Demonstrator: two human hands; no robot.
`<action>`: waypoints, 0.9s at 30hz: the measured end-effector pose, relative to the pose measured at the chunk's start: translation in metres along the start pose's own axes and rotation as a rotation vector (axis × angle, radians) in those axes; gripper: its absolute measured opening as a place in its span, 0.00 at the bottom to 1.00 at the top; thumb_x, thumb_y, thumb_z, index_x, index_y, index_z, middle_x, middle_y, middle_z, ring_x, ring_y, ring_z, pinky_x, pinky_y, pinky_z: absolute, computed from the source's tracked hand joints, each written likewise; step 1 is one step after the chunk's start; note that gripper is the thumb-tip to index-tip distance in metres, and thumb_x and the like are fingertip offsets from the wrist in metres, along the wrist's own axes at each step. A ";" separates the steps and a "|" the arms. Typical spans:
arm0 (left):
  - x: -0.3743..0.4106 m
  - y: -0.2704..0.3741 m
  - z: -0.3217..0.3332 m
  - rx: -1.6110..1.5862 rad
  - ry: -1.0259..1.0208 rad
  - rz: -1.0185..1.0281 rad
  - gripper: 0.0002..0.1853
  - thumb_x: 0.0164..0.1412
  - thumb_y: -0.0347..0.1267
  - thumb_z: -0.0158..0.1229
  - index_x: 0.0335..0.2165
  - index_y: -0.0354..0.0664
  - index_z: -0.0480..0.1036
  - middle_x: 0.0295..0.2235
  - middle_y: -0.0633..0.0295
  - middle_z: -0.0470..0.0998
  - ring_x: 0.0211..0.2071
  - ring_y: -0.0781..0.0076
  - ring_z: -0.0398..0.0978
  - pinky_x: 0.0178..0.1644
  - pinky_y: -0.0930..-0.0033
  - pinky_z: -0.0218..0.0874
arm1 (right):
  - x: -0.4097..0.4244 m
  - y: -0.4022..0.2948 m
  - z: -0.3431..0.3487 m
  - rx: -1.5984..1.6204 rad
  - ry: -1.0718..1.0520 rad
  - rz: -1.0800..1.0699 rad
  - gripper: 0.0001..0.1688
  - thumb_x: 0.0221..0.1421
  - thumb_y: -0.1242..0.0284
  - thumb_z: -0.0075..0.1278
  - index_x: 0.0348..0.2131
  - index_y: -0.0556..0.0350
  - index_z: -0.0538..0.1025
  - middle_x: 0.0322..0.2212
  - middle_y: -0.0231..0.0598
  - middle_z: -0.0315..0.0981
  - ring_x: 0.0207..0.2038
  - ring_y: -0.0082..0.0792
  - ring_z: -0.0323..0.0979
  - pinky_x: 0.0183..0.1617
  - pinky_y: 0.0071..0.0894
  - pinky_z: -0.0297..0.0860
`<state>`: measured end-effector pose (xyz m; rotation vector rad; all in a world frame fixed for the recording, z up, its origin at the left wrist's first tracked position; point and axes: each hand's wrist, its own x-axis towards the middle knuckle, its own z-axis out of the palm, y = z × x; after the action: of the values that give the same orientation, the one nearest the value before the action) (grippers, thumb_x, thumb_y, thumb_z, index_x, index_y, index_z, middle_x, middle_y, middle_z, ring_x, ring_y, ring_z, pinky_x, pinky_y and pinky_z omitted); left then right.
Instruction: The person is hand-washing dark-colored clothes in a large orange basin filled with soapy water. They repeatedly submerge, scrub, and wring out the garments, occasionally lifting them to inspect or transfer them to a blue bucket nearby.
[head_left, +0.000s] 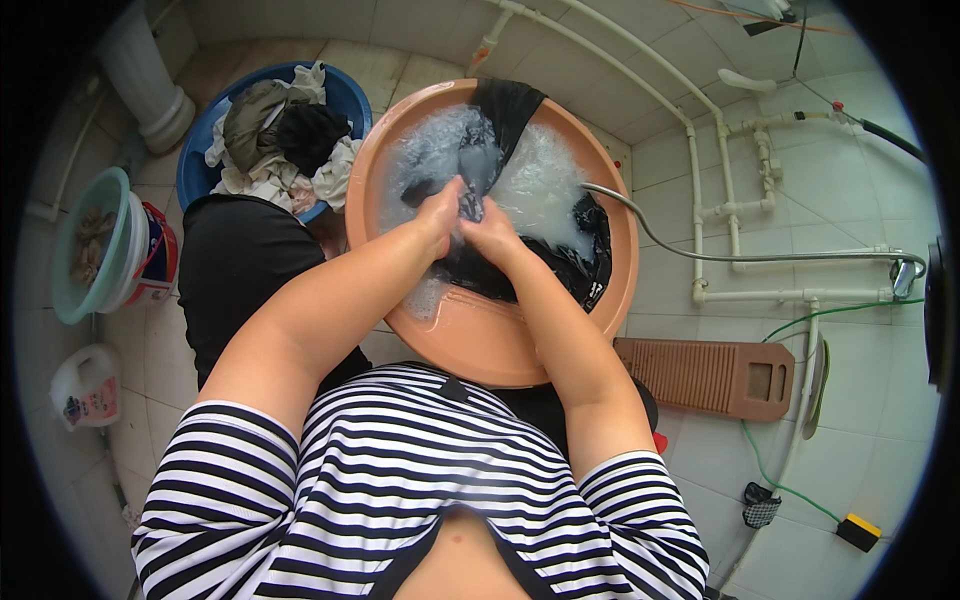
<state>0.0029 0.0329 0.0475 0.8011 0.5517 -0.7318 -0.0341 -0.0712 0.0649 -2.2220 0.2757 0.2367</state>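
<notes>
A large orange plastic basin (510, 345) in front of me holds cloudy, sudsy water (544, 169). Over the water, my left hand (441, 214) and my right hand (489, 231) are close together, both gripping a wet dark garment (480, 154). One end of this dark cloth hangs over the basin's far rim. More black fabric (555, 270) lies partly under water at the basin's right and near side, with small white lettering on it. My fingertips are partly hidden by the cloth and the hands themselves.
A blue tub (196, 169) of mixed clothes stands at the far left. Nearer are a pale green basin (124, 195), a white bucket (139, 262) and a detergent jug (86, 386). A metal shower hose (697, 251) reaches into the orange basin. A brown washboard (682, 371) lies right, near wall pipes (695, 195).
</notes>
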 end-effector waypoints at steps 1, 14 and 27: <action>-0.002 0.000 0.003 0.015 -0.057 0.037 0.27 0.53 0.47 0.51 0.38 0.30 0.67 0.37 0.51 0.71 0.35 0.60 0.70 0.41 0.59 0.60 | -0.007 0.008 -0.001 0.004 -0.028 -0.045 0.37 0.37 0.63 0.57 0.46 0.64 0.63 0.38 0.52 0.70 0.41 0.40 0.69 0.45 0.33 0.63; -0.004 -0.005 0.011 0.144 -0.091 -0.200 0.16 0.48 0.32 0.57 0.32 0.26 0.70 0.32 0.46 0.74 0.31 0.52 0.73 0.38 0.56 0.64 | -0.105 0.053 -0.088 -0.088 -0.041 -0.014 0.23 0.47 0.64 0.53 0.39 0.64 0.71 0.33 0.44 0.70 0.34 0.30 0.69 0.35 0.26 0.66; -0.071 -0.027 0.024 1.541 -0.643 0.873 0.13 0.44 0.35 0.59 0.30 0.40 0.71 0.27 0.50 0.73 0.31 0.51 0.71 0.35 0.60 0.62 | -0.076 0.002 -0.068 1.218 -0.071 0.121 0.14 0.50 0.70 0.48 0.37 0.60 0.71 0.32 0.39 0.72 0.35 0.32 0.70 0.43 0.30 0.66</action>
<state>-0.0584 0.0272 0.0977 1.9081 -1.1015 -0.4232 -0.1027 -0.1170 0.1255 -0.9932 0.3795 0.1442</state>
